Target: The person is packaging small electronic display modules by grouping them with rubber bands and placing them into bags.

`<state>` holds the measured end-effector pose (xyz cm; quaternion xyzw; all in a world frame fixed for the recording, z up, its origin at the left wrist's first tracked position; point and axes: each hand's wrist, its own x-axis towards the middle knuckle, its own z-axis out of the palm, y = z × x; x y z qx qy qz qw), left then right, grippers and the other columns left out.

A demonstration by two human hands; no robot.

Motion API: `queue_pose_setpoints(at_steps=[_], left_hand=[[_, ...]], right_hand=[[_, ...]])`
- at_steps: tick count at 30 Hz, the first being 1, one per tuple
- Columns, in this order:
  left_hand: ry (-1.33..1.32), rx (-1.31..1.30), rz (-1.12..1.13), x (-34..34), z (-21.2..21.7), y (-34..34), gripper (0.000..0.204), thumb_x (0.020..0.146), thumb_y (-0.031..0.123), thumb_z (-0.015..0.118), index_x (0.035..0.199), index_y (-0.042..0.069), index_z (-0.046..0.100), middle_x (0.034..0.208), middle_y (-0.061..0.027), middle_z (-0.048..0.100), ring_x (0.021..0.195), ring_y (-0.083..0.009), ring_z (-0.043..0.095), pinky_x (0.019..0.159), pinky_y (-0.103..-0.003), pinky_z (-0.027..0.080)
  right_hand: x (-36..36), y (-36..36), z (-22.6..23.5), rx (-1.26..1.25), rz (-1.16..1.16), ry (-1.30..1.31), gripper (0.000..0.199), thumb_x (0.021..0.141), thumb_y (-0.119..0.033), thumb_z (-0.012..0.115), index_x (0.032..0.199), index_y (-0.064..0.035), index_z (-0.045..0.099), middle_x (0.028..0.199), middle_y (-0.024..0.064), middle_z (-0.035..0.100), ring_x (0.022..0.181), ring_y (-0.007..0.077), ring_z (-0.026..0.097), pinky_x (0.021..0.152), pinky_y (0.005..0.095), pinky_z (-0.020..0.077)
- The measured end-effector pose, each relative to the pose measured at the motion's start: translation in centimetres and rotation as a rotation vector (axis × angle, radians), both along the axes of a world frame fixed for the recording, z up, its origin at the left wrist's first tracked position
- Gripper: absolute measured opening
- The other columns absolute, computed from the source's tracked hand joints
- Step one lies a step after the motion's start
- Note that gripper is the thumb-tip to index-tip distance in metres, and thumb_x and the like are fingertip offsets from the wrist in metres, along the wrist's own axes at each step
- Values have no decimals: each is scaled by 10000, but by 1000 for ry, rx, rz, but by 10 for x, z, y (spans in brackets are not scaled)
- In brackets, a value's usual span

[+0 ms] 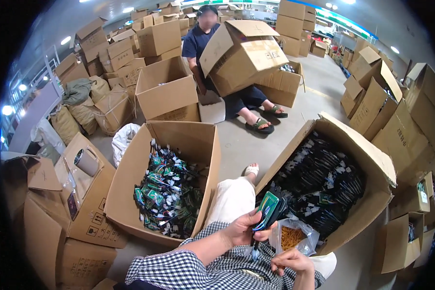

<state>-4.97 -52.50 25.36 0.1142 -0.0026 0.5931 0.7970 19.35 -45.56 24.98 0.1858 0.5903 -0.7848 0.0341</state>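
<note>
Gripping a green packaged item [268, 209] in our left hand [241, 229] | right hand [290, 261] pinched shut, contents unclear | left box [125, 193] part-filled, right box [372, 164] still full.

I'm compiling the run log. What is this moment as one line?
left hand: holds green-carded pack | right hand: pinched low, contents unclear | bag of orange bands on lap | open boxes both sides

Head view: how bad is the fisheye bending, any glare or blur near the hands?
Head view: strong bending at the rim, black vignette in the corners. Ceiling lights blow out at the upper left. The left hand and its green packet are fairly sharp; the right hand is slightly soft. Shadows are soft and even.
</note>
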Motion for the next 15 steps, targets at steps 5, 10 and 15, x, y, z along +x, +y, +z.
queue_pose_setpoints(at_steps=[5, 10, 15], left_hand=[[241, -44, 104, -6, -6, -2, 487, 900, 294, 617, 1266, 28, 436, 979, -84, 555, 686, -96, 500, 626, -229, 398], [1759, 345, 54, 6, 14, 5, 319, 914, 247, 560, 1141, 38, 478, 946, -123, 584, 817, -216, 614, 702, -340, 498], [1945, 877, -29, 32, 40, -17, 299, 873, 222, 550, 1093, 33, 480, 1049, -183, 541, 852, -371, 595, 709, -447, 487]], right_hand=[[-5, 7, 9, -31, -711, 1013, 550, 833, -390, 665, 1227, -17, 575, 1247, 199, 570, 1136, 322, 564, 978, 426, 401], [-26, 26, 77, 966, -446, 294, 649, 796, -430, 683, 1298, -51, 521, 1359, 172, 488, 1275, 283, 455, 1101, 543, 177], [-51, 41, 35, 401, -365, -176, 448, 844, -278, 675, 1144, 41, 582, 1117, 185, 640, 949, 277, 663, 925, 446, 464]])
